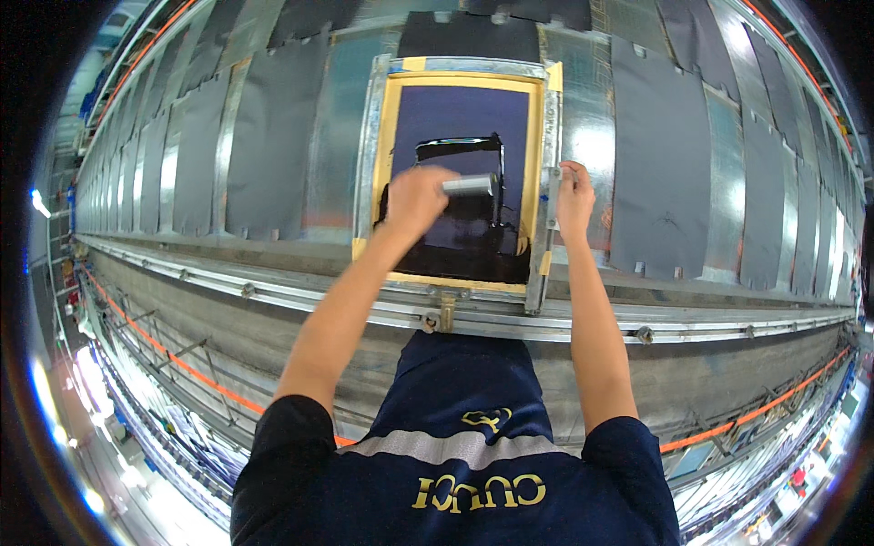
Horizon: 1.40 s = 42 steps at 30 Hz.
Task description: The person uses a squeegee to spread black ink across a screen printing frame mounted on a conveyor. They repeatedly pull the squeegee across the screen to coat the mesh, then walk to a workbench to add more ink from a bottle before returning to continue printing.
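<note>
- Long factory hall, seen from above the person's head: one very long printing table (pixel 273 300) goes from the left to the right, and its straight edges look bent near the rim of the view.
- Nearest to us is the person's dark blue shirt (pixel 455 455) with a grey stripe across it and yellow letters; both bare forearms go up from it toward the table.
- Under the table edge runs an orange line (pixel 182 364), and below it are metal rails (pixel 228 282) with small bolts.
- On the table just before the person lies a screen frame (pixel 373 136) of grey metal, with yellow tape around the inner border and a dark purple mesh inside.
- On the lower part of the mesh there is a pool of glossy black ink (pixel 464 250).
- The left hand (pixel 414 200) is over the mesh, the fingers closed around the handle of a squeegee (pixel 472 185); the grey round handle sticks out to the right from the fist, and the dark blade above it is at the edge of the ink.
- The right hand (pixel 574 196) is at the right bar of the frame, the fingers bent on the metal edge; the grip looks closed on it.
- Farther on the table, on both sides of the frame, lie many dark grey fabric pieces (pixel 660 155) in a row, with shiny metal strips between them.
</note>
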Each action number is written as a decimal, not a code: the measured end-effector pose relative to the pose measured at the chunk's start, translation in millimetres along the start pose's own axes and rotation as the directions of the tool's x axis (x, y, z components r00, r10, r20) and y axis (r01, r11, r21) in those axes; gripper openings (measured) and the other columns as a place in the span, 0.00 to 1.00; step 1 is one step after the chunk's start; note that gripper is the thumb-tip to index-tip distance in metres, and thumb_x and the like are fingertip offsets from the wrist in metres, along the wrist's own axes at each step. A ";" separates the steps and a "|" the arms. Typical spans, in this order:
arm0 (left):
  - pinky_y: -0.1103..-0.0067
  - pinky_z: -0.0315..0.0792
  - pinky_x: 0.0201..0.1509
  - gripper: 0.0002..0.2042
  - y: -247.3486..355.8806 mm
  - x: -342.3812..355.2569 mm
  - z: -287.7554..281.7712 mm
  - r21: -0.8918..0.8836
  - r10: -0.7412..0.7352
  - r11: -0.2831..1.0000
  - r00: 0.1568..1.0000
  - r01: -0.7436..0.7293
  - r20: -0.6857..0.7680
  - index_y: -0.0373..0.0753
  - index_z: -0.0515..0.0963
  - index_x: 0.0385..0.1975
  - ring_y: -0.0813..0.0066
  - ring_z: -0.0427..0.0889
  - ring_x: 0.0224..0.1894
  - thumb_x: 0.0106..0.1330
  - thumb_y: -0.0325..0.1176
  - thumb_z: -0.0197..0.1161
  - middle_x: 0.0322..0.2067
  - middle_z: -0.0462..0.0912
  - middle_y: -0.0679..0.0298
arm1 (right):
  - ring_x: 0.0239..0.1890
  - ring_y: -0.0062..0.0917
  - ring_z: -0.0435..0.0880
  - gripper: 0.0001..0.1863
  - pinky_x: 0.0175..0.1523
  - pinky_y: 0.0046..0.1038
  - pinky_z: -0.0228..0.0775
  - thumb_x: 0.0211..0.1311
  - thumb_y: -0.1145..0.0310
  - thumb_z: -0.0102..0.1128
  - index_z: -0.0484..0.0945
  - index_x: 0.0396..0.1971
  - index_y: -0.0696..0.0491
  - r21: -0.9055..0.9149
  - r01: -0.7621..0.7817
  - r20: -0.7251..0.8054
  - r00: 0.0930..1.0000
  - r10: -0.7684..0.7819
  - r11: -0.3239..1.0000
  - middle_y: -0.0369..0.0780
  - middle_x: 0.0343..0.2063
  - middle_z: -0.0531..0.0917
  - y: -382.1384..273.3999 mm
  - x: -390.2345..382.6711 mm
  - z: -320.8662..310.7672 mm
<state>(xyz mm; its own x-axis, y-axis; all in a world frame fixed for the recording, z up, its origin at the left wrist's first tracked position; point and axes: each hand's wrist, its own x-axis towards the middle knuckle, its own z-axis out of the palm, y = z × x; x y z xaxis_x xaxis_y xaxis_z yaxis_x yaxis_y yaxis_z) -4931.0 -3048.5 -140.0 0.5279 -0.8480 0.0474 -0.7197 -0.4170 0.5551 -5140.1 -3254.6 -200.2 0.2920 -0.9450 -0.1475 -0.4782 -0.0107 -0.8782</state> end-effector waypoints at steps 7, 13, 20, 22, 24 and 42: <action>0.62 0.78 0.49 0.16 -7.3 20.3 27.8 0.227 0.094 0.971 0.994 -0.080 -0.049 0.53 0.90 0.40 0.61 0.87 0.45 0.58 0.22 0.65 0.43 0.91 0.68 | 0.20 0.19 0.62 0.11 0.29 0.31 0.58 0.79 0.63 0.54 0.84 0.48 0.50 0.026 -0.046 0.018 0.999 0.046 0.999 0.33 0.17 0.67 -5.3 -2.3 0.3; 0.70 0.75 0.48 0.17 -9.7 -93.4 35.8 0.176 0.223 0.963 0.969 -0.202 -0.104 0.53 0.90 0.37 0.72 0.86 0.49 0.52 0.21 0.67 0.45 0.91 0.75 | 0.21 0.23 0.67 0.11 0.31 0.34 0.62 0.78 0.63 0.56 0.84 0.47 0.51 0.000 0.011 -0.016 1.000 -0.011 1.000 0.38 0.17 0.74 -0.8 -4.8 0.6; 0.65 0.75 0.49 0.14 -22.2 43.1 27.4 0.112 0.103 0.990 0.988 -0.090 -0.118 0.52 0.90 0.39 0.67 0.86 0.48 0.57 0.24 0.66 0.44 0.91 0.72 | 0.21 0.22 0.65 0.11 0.30 0.33 0.60 0.78 0.63 0.56 0.83 0.47 0.51 0.000 0.001 0.007 1.000 -0.001 1.000 0.37 0.17 0.71 -7.6 -1.7 1.0; 0.65 0.75 0.51 0.15 -17.9 47.6 28.2 0.198 0.070 0.978 0.997 -0.061 -0.039 0.52 0.90 0.41 0.66 0.86 0.49 0.58 0.25 0.66 0.45 0.91 0.71 | 0.21 0.22 0.65 0.11 0.29 0.33 0.59 0.78 0.63 0.56 0.83 0.47 0.51 0.010 -0.022 0.027 0.999 0.022 1.000 0.36 0.17 0.70 -9.0 -6.7 -0.8; 0.65 0.74 0.52 0.16 -16.3 17.8 40.8 0.214 0.095 0.973 0.994 -0.083 -0.050 0.52 0.89 0.42 0.66 0.86 0.50 0.58 0.24 0.65 0.46 0.91 0.72 | 0.21 0.22 0.64 0.11 0.29 0.33 0.59 0.78 0.63 0.56 0.83 0.48 0.51 0.027 -0.032 0.027 0.999 0.031 0.999 0.36 0.17 0.69 -10.9 -6.8 -1.5; 0.62 0.77 0.48 0.15 -5.7 36.2 27.0 0.249 0.023 0.968 0.999 -0.032 0.038 0.55 0.91 0.41 0.61 0.86 0.44 0.63 0.27 0.62 0.40 0.90 0.67 | 0.24 0.24 0.70 0.11 0.33 0.35 0.65 0.77 0.62 0.57 0.85 0.46 0.51 0.017 -0.022 -0.007 1.000 0.022 1.000 0.40 0.20 0.76 -3.9 -3.0 -0.5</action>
<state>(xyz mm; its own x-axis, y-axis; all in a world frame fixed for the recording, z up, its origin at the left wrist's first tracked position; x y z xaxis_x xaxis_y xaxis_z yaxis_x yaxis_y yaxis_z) -4920.0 -3085.6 -163.9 0.4936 -0.8692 0.0289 -0.8259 -0.4581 0.3286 -5139.5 -3251.9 -196.1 0.2751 -0.9474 -0.1638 -0.4706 0.0158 -0.8822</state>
